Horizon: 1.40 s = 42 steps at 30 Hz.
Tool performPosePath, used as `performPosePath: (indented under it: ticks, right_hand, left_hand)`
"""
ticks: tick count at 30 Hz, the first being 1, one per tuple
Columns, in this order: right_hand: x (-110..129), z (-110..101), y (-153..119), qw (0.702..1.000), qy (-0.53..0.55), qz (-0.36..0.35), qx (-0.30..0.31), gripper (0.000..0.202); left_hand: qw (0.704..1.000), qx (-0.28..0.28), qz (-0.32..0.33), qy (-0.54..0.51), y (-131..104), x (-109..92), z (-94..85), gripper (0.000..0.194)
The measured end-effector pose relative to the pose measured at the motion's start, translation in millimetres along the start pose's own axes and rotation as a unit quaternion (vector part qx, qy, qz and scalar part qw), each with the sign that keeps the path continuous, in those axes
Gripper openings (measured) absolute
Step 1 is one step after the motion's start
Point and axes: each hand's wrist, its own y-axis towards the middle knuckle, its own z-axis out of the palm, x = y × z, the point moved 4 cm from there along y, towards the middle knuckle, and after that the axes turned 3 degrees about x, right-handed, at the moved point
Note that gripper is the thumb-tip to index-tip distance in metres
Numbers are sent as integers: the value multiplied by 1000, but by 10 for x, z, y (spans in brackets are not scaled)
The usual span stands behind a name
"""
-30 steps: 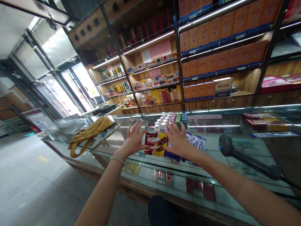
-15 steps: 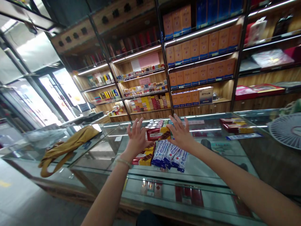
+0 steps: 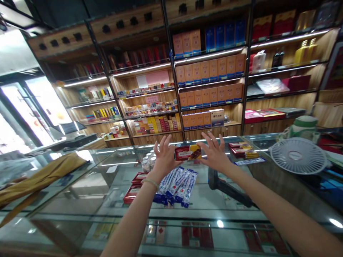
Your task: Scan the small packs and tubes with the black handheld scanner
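Between my two hands a red and yellow chocolate wafer packet (image 3: 188, 152) is held up by its ends, above the glass counter. My left hand (image 3: 166, 157) pinches its left end and my right hand (image 3: 215, 151) its right end, the other fingers raised. Under them lies a fanned pile of blue and white snack packets (image 3: 177, 186). Red packets (image 3: 132, 192) are stacked left of the pile, partly behind my left forearm. Small silvery-topped containers (image 3: 148, 161) stand behind my left hand.
A black handheld scanner (image 3: 227, 188) lies under my right forearm. Beyond it are another stack of red and yellow packets (image 3: 243, 150), a blue and white packet (image 3: 249, 161) and a round white grille (image 3: 298, 156). A mustard cloth bag (image 3: 43, 175) lies on the counter (image 3: 88, 182) at left.
The view has turned right. Both hands have carried the wafer packet up and rightward, away from the stack beside the blue and white packets, toward the stack at right.
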Motion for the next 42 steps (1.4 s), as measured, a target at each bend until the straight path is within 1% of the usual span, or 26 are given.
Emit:
performPosePath:
  ticks: [5,11,16,21,25,30,33,35,40,42]
  right_hand:
    - [-349,-85,-126,999,-25,23,8,55]
    - [-685,-132,-252,998,-52,33,12,56]
    - [-906,-131,-256,998,-63,26,7,55]
    - [-1063,-61,-224,997,-63,39,-6,55]
    - [-1126,46,-222,997,-58,40,-12,55]
    - [-1150,172,-276,998,-56,40,-13,55]
    - [-1138,205,-318,997,-63,36,-18,54]
    - [-1116,193,-333,997,-70,33,-23,54]
    - [-995,72,-337,994,-99,5,-46,56]
    - [-939,24,-338,993,-107,-6,-51,54]
  left_hand:
    - [1000,-9,21,-11,216,-293,178,60]
    - [999,-12,40,-33,429,-586,343,58]
    - [998,-21,34,-48,608,-714,478,57]
    - [999,-12,3,-51,743,-784,618,57]
    - [998,-1,-24,-51,758,-807,733,59]
    - [998,-14,-27,-60,701,-812,859,60]
    - [998,-4,-27,-54,674,-835,910,64]
    - [999,2,-22,-46,665,-877,912,68]
    - [1000,-12,9,-9,646,-1054,811,93]
    - [999,-15,30,2,634,-1130,770,94]
